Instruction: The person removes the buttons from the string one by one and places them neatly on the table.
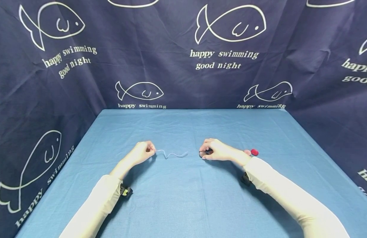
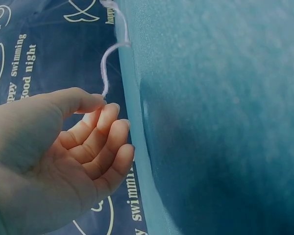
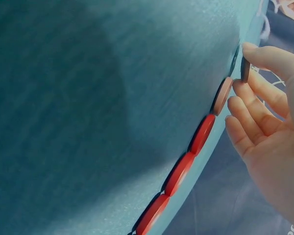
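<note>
My left hand pinches one end of a pale string between thumb and index finger. The rest of the string trails toward the right in a wavy line over the blue cloth. In the left wrist view the string rises from the fingertips, while the other fingers curve loosely. My right hand holds a round brown button with small dots on its face. Seen from the right wrist, this button stands on edge between thumb and fingers, close over the cloth.
A row of flat round buttons lies beside the right hand, including a pinkish one and several red ones. In the head view the forearm hides part of that row; a red button shows behind it. Dark fish-print curtains surround the blue-covered table.
</note>
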`<act>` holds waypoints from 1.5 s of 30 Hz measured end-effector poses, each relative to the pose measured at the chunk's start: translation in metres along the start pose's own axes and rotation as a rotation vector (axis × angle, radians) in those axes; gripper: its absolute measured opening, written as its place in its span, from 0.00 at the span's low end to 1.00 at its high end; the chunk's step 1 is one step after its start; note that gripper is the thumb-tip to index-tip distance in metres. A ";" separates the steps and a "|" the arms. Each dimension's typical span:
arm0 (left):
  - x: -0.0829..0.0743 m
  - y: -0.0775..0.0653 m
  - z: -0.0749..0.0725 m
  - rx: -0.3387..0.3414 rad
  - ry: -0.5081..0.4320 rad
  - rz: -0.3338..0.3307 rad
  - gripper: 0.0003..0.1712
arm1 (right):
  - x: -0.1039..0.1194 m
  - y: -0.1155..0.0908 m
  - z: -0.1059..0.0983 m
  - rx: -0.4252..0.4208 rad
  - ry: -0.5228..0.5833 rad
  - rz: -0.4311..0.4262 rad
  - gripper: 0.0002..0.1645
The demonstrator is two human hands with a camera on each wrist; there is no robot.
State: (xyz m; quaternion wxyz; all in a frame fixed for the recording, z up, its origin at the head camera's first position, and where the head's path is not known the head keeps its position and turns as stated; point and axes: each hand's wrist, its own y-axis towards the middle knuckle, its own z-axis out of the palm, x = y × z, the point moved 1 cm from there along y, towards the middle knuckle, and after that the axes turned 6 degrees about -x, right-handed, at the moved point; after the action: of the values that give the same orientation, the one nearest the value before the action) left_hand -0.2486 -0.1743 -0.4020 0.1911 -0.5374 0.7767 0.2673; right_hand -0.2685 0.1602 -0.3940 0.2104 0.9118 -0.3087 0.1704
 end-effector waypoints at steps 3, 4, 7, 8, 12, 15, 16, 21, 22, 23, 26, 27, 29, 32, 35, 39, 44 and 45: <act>0.000 0.000 0.000 -0.012 0.009 0.008 0.02 | 0.000 0.000 0.000 0.001 -0.001 0.005 0.11; 0.000 0.000 0.000 -0.015 0.010 0.009 0.02 | -0.001 0.000 0.000 0.001 -0.003 0.002 0.11; 0.000 -0.001 -0.001 -0.018 0.015 0.010 0.02 | -0.002 -0.001 0.001 0.007 -0.007 0.006 0.11; 0.001 -0.001 -0.001 -0.015 0.015 0.009 0.02 | -0.003 -0.001 0.002 0.010 -0.007 0.008 0.11; 0.001 -0.002 0.000 -0.004 0.010 -0.001 0.02 | -0.004 -0.001 0.003 0.023 -0.009 0.023 0.12; 0.002 -0.001 0.000 0.006 0.005 -0.011 0.02 | -0.005 -0.002 0.003 0.013 -0.015 0.015 0.12; 0.001 -0.001 0.000 0.009 0.007 -0.013 0.02 | -0.006 -0.002 0.003 -0.001 -0.013 -0.007 0.12; 0.002 -0.001 -0.001 0.016 0.006 -0.018 0.02 | -0.008 -0.004 0.003 -0.062 -0.025 -0.080 0.12; 0.003 -0.001 -0.001 0.017 0.004 -0.018 0.02 | -0.009 -0.004 0.004 -0.059 -0.027 -0.075 0.12; 0.003 -0.002 -0.001 0.019 0.000 -0.018 0.02 | -0.008 -0.004 0.004 -0.053 -0.034 -0.063 0.13; 0.003 -0.002 -0.001 0.019 -0.003 -0.008 0.02 | -0.007 -0.004 0.004 -0.029 -0.034 -0.024 0.13; 0.003 -0.002 -0.001 0.018 -0.004 -0.005 0.02 | -0.007 -0.004 0.004 -0.027 -0.038 -0.021 0.13; 0.003 -0.003 -0.001 0.017 -0.004 0.003 0.02 | -0.007 -0.004 0.004 -0.023 -0.042 -0.016 0.13; 0.004 -0.003 -0.002 0.012 -0.002 0.009 0.02 | -0.006 -0.004 0.003 -0.014 -0.037 0.001 0.13; 0.004 -0.003 -0.002 0.008 0.005 0.011 0.01 | -0.006 -0.003 0.003 -0.005 -0.029 0.025 0.14; 0.005 -0.002 -0.001 0.002 0.015 0.006 0.02 | -0.004 -0.003 0.003 0.002 -0.025 0.037 0.14; 0.006 -0.001 -0.001 -0.014 0.030 0.023 0.02 | -0.006 -0.004 0.003 -0.011 -0.022 0.010 0.15; 0.006 -0.001 -0.001 -0.017 0.034 0.026 0.02 | -0.006 -0.004 0.003 -0.015 -0.020 0.005 0.15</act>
State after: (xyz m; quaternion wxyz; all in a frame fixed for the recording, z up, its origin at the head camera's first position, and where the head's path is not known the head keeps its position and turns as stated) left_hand -0.2494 -0.1795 -0.4049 0.1699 -0.5335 0.7843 0.2671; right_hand -0.2702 0.1643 -0.4005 0.2138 0.9111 -0.3142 0.1596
